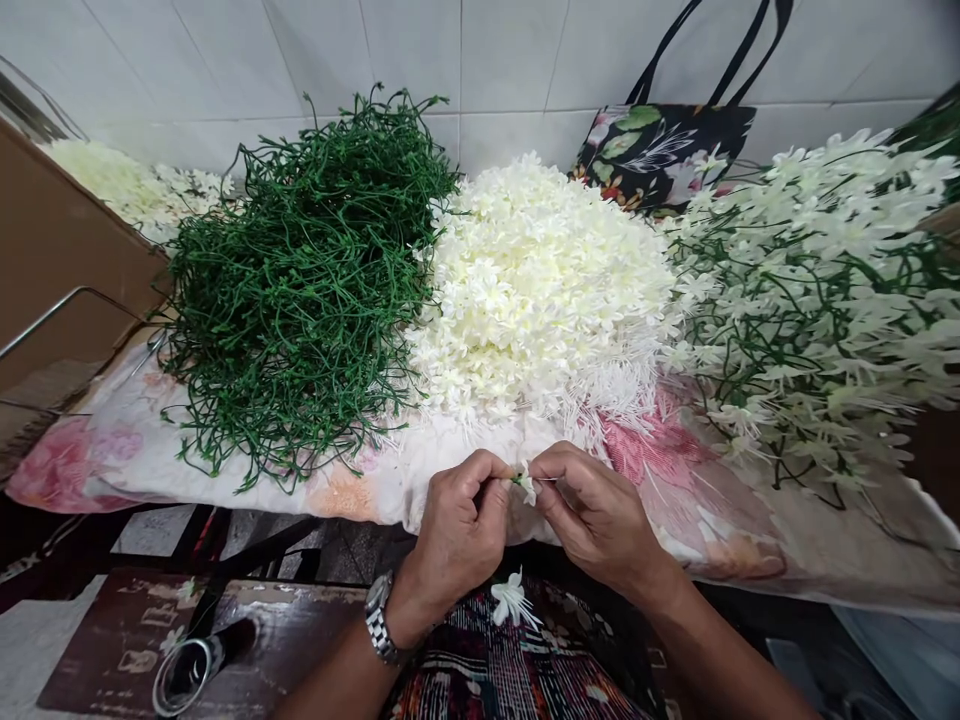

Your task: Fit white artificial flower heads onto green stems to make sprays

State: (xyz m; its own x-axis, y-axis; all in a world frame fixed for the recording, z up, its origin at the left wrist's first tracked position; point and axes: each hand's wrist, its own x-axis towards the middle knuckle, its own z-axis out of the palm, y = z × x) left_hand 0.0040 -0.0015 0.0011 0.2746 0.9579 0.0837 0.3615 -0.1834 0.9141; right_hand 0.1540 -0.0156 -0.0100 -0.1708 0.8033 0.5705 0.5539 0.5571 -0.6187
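Note:
My left hand, with a watch on the wrist, pinches a green stem at the table's front edge. Facing it, my right hand pinches a small white flower at the stem's tip, the fingers of both hands nearly touching. Just below them hangs another white flower over the patterned clothing on my lap. Behind my hands lies a heap of white blossoms. A tangled pile of green stems is to its left, and assembled white flowers on stems are to its right.
A floral cloth covers the table. A black floral bag leans on the tiled wall. Cardboard stands at the left, with more white blossoms behind it. A glass rests on a low brown surface at lower left.

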